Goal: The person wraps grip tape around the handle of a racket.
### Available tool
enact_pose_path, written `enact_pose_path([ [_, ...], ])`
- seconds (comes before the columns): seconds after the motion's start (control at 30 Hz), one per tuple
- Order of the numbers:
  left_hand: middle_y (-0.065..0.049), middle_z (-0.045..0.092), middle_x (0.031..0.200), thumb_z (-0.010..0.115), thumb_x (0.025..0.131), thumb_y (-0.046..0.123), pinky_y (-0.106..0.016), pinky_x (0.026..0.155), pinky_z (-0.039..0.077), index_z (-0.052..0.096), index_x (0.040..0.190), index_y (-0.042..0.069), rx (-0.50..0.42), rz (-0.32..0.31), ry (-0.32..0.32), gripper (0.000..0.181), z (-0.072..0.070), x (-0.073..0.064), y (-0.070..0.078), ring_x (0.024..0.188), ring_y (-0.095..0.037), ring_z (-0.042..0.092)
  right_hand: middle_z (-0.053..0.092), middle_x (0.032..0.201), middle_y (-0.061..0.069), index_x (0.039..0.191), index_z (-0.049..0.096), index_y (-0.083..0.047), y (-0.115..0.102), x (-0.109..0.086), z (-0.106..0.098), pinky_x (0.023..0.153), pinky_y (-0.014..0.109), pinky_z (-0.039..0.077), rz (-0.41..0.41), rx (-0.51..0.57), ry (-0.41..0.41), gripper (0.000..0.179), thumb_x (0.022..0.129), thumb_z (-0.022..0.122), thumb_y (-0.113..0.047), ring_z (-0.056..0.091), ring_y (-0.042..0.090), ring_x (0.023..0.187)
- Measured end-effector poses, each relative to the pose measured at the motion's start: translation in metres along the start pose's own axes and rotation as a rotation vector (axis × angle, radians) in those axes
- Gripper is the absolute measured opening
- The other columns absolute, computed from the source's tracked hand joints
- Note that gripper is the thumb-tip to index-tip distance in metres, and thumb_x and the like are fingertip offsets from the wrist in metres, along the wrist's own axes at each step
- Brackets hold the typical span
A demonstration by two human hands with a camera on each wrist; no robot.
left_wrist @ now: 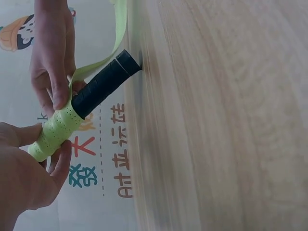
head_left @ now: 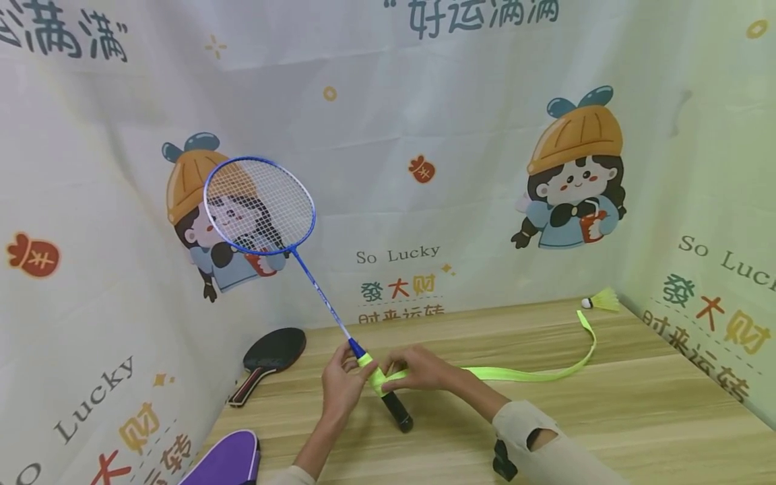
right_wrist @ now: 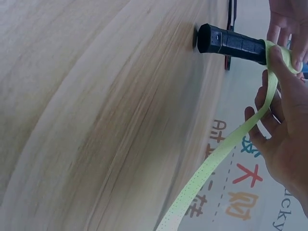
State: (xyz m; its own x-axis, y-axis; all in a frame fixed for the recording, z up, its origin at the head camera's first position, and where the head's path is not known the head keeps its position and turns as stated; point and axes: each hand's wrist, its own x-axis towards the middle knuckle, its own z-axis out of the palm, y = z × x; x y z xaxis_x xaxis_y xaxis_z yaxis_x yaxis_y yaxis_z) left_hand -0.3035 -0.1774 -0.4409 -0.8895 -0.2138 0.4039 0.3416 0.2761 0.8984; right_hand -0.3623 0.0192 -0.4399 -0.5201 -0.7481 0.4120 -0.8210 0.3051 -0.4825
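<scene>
Long, yellow-green, perforated grip tape [left_wrist: 57, 129] looks matt and rubbery over a smooth black wrapped handle [left_wrist: 101, 90] with a slight sheen. The blue-framed badminton racket [head_left: 261, 205] has a smooth, painted-looking finish. The pale bench [head_left: 636, 391] shows smooth wood grain. Behind it hangs a wrinkled, printed white cloth backdrop [head_left: 473, 202]. At left, the black round-bladed paddle [head_left: 275, 349] looks matt.

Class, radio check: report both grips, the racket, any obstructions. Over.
Left grip holds racket handle. Right grip pinches green tape. Handle partly wrapped, black end bare. Nothing visibly in the way.
</scene>
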Motion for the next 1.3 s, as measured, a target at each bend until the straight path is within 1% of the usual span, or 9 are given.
enact_pose_path([
  [0.17, -0.021, 0.073, 0.116, 0.083, 0.083, -0.004, -0.018, 0.078, 0.056, 0.065, 0.126, -0.005, 0.004, 0.043, -0.008, 0.047, -0.006, 0.0, 0.0, 0.103, -0.036, 0.072, 0.079, 0.11, 0.006, 0.115, 0.077, -0.005, 0.002, -0.003, -0.005, 0.083, 0.018, 0.057, -0.011, 0.032, -0.064, 0.025, 0.095, 0.078, -0.021, 0.073, 0.004, 0.092],
  [0.37, -0.023, 0.072, 0.117, 0.082, 0.084, -0.006, -0.019, 0.077, 0.059, 0.063, 0.13, -0.009, -0.017, 0.062, -0.056, 0.051, -0.008, 0.002, 0.0, 0.104, -0.037, 0.072, 0.079, 0.105, 0.004, 0.114, 0.078, -0.009, 0.003, -0.005, -0.009, 0.083, 0.021, 0.057, 0.006, 0.01, -0.061, 0.024, 0.095, 0.079, -0.021, 0.072, 0.004, 0.089],
  [0.57, -0.021, 0.069, 0.123, 0.08, 0.086, -0.006, -0.017, 0.078, 0.056, 0.057, 0.142, -0.005, -0.028, 0.002, -0.093, 0.06, -0.01, 0.002, 0.001, 0.109, -0.035, 0.071, 0.079, 0.107, 0.006, 0.114, 0.078, -0.005, 0.003, -0.003, -0.007, 0.083, 0.02, 0.057, -0.007, 0.015, -0.083, 0.024, 0.096, 0.077, -0.02, 0.072, 0.003, 0.088],
  [0.77, -0.021, 0.064, 0.124, 0.076, 0.089, -0.005, -0.023, 0.087, 0.058, 0.047, 0.151, -0.006, -0.037, -0.048, -0.127, 0.068, -0.012, 0.001, 0.004, 0.115, -0.035, 0.068, 0.077, 0.116, 0.011, 0.119, 0.075, -0.001, 0.002, -0.001, -0.005, 0.089, 0.018, 0.055, -0.026, -0.018, -0.128, 0.027, 0.099, 0.073, -0.019, 0.073, 0.01, 0.101],
  [0.9, -0.024, 0.068, 0.125, 0.077, 0.088, -0.006, -0.03, 0.094, 0.057, 0.044, 0.15, -0.007, -0.009, -0.003, -0.099, 0.071, -0.012, 0.001, 0.003, 0.115, -0.036, 0.068, 0.076, 0.118, 0.012, 0.119, 0.075, 0.0, -0.001, 0.0, -0.004, 0.095, 0.02, 0.054, -0.009, -0.024, -0.153, 0.027, 0.1, 0.072, -0.019, 0.072, 0.016, 0.108],
  [1.0, -0.02, 0.071, 0.126, 0.078, 0.087, -0.006, -0.036, 0.091, 0.057, 0.05, 0.143, -0.003, 0.013, 0.035, -0.071, 0.063, -0.012, 0.0, 0.002, 0.111, -0.034, 0.069, 0.076, 0.116, 0.011, 0.117, 0.074, 0.0, -0.003, 0.0, -0.004, 0.095, 0.02, 0.054, -0.007, -0.01, -0.153, 0.026, 0.1, 0.072, -0.019, 0.072, 0.015, 0.107],
  [1.13, -0.014, 0.073, 0.125, 0.076, 0.087, -0.007, -0.046, 0.097, 0.053, 0.056, 0.132, 0.002, 0.013, 0.029, -0.067, 0.05, -0.011, -0.001, 0.004, 0.109, -0.032, 0.069, 0.077, 0.111, 0.008, 0.113, 0.074, -0.003, -0.005, 0.001, -0.002, 0.093, 0.02, 0.054, -0.004, 0.007, -0.125, 0.023, 0.099, 0.073, -0.02, 0.071, 0.012, 0.103],
  [1.23, -0.016, 0.072, 0.126, 0.073, 0.087, -0.007, -0.049, 0.102, 0.049, 0.056, 0.132, 0.002, -0.009, 0.011, -0.066, 0.049, -0.01, -0.001, 0.006, 0.111, -0.033, 0.068, 0.077, 0.106, 0.005, 0.108, 0.074, -0.005, -0.006, 0.001, 0.0, 0.091, 0.02, 0.055, 0.003, 0.014, -0.093, 0.021, 0.097, 0.076, -0.023, 0.071, 0.009, 0.099],
  [1.3, -0.019, 0.069, 0.127, 0.074, 0.088, -0.006, -0.048, 0.101, 0.052, 0.055, 0.134, 0.0, -0.024, 0.001, -0.062, 0.05, -0.009, -0.002, 0.007, 0.111, -0.034, 0.068, 0.077, 0.102, 0.002, 0.105, 0.073, -0.007, -0.006, 0.001, 0.003, 0.089, 0.021, 0.055, 0.017, 0.016, -0.075, 0.021, 0.095, 0.078, -0.024, 0.07, 0.006, 0.097],
])
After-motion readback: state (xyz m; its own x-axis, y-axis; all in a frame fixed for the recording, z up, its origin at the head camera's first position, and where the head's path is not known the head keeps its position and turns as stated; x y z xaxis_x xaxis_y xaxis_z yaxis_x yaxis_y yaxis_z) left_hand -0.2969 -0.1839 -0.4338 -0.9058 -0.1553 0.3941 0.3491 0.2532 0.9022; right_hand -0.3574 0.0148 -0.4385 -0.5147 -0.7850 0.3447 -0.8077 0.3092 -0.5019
